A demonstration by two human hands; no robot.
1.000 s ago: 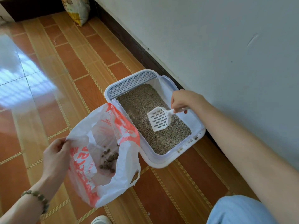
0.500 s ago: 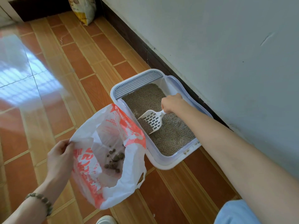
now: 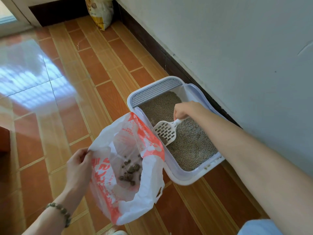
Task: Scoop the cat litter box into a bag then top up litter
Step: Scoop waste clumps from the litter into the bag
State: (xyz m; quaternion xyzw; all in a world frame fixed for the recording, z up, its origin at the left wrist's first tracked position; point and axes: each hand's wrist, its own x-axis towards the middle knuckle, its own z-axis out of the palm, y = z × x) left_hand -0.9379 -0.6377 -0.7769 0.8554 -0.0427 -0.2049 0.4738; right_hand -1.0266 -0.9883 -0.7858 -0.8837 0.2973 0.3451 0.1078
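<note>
A white litter box [image 3: 184, 177] with a grey grille at its far end sits on the tiled floor against the wall, filled with grey-brown litter [image 3: 191, 146]. My right hand [image 3: 183, 110] grips the handle of a white slotted scoop [image 3: 165, 131], whose blade dips into the litter near the box's left wall. A white and orange plastic bag [image 3: 145, 192] stands open just left of the box, with several dark clumps [image 3: 129, 172] inside. My left hand [image 3: 78, 164] pinches the bag's left rim and holds it open.
A yellow and white sack [image 3: 100, 12] leans in the far corner by the dark skirting board. The white wall [image 3: 237, 48] runs along the right. A dark piece of furniture edges in at far left, and a white shoe tip [image 3: 118, 232] shows at the bottom.
My right hand has carried the scoop from above the middle of the litter to the box's left side and lowered its blade into the litter. The bag and left hand have held still.
</note>
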